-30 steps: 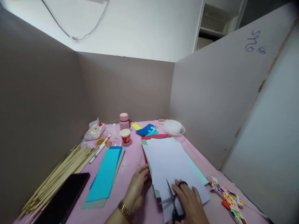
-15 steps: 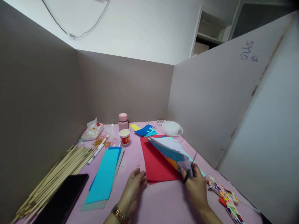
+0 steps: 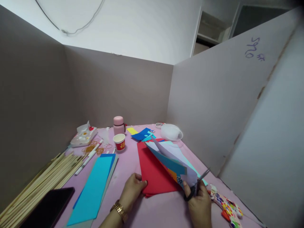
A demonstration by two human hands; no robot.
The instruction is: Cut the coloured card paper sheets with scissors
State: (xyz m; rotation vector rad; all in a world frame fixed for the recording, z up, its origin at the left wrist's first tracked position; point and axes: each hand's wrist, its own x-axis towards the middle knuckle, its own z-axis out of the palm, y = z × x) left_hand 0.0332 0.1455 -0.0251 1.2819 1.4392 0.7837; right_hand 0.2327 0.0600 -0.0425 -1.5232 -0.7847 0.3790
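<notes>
My right hand (image 3: 199, 202) grips black-handled scissors (image 3: 198, 185) and, with the same fingers, lifts the near edge of a stack of coloured paper sheets (image 3: 171, 158) so that it tilts up. Under the lifted stack lies a red sheet (image 3: 153, 172) flat on the pink table (image 3: 163, 209). My left hand (image 3: 131, 190), with a gold watch on its wrist, pinches the near left corner of the red sheet.
A strip of cyan and blue paper (image 3: 93, 188) lies to the left, beside a bundle of wooden sticks (image 3: 35, 190) and a dark tablet (image 3: 46, 210). At the back stand a paper cup (image 3: 119, 142), a pink flask (image 3: 118, 124), tissues (image 3: 83, 136), markers (image 3: 88, 157) and a white bowl (image 3: 171, 132). A patterned packet (image 3: 225, 205) lies right. Partition walls enclose three sides.
A second ago the paper stack lay flat under my right hand and the scissors. My right hand has since lifted the stack's edge, uncovering the red sheet, and my left hand has taken its corner.
</notes>
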